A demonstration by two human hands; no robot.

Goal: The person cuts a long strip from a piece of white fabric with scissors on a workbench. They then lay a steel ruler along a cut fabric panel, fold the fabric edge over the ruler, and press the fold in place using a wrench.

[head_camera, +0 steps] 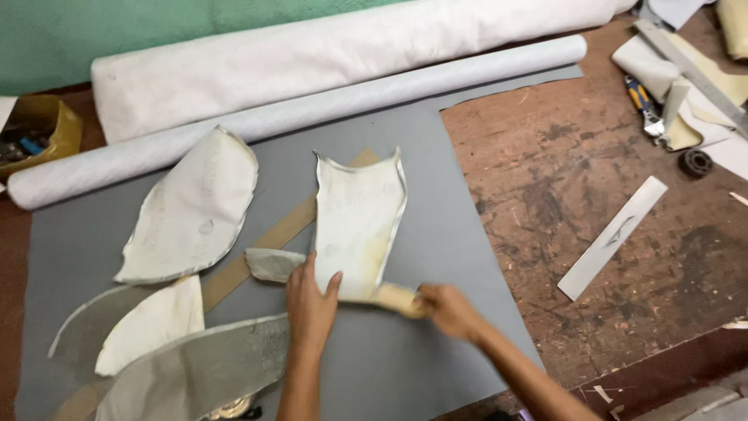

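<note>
Hands meet at the near end of a cream-coloured cut piece that lies flat on the grey sheet covering the left part of the worktop. We see the left hand pressed flat, fingers spread, on the lower edge of the piece; its grip is open and encloses nothing. The right hand is closed around a pale tan block or brush that touches the lower right corner of the piece; motion blur prevents us from telling which it is.

We judge the work to be partly done. Several similar cut pieces already lie to the left on the sheet, near a brown strip that runs under them. Whether they are finished, we cannot tell.

Beyond the sheet lie two white rolls. On the bare worktop to the right rest a white strip, a metal ruler and a blue-handled tool.
</note>
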